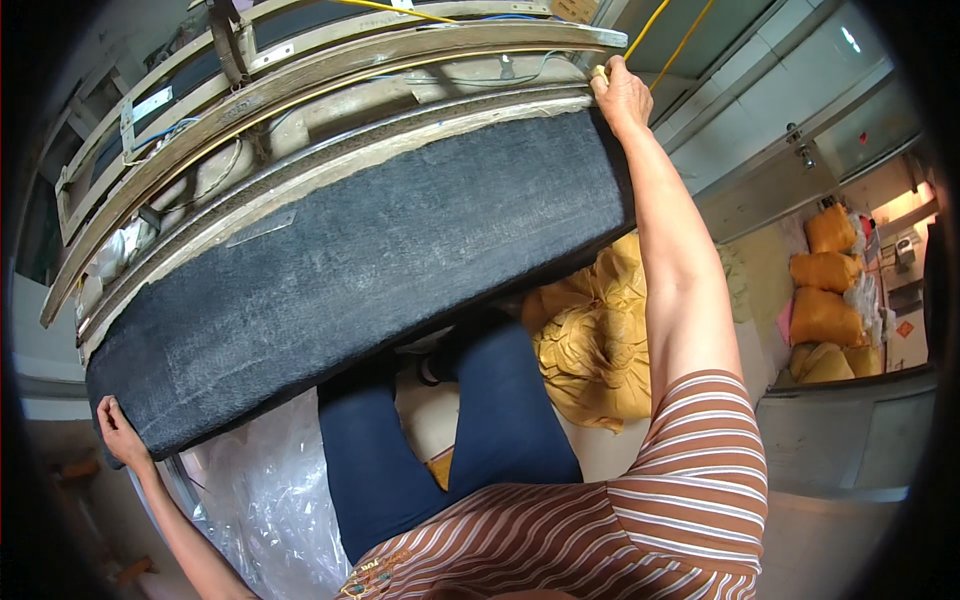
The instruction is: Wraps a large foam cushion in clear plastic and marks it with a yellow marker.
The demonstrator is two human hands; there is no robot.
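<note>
A long work surface covered in dark grey, worn fabric (390, 240) slants across in front of me, its right end farther away than its left. My left hand (122, 435) lies on its near left corner, fingers stretched along the edge. Up at the far right end, my right hand (622, 95) is closed, with a small pale-yellow piece (600, 76) showing at its fingertips; the rest is hidden by the fingers. This hand is beside the end of a metal frame with long curved-looking rails (400, 45), which runs along the far side of the fabric.
Yellow bundled cloth sacks (590, 340) sit on the floor right of my legs. Clear plastic sheeting (265, 490) hangs or lies below the surface at left. Yellow cables (645, 30) run near my right hand. Stuffed orange sacks (828, 285) are stacked farther right, past a glass-panelled door (770, 190).
</note>
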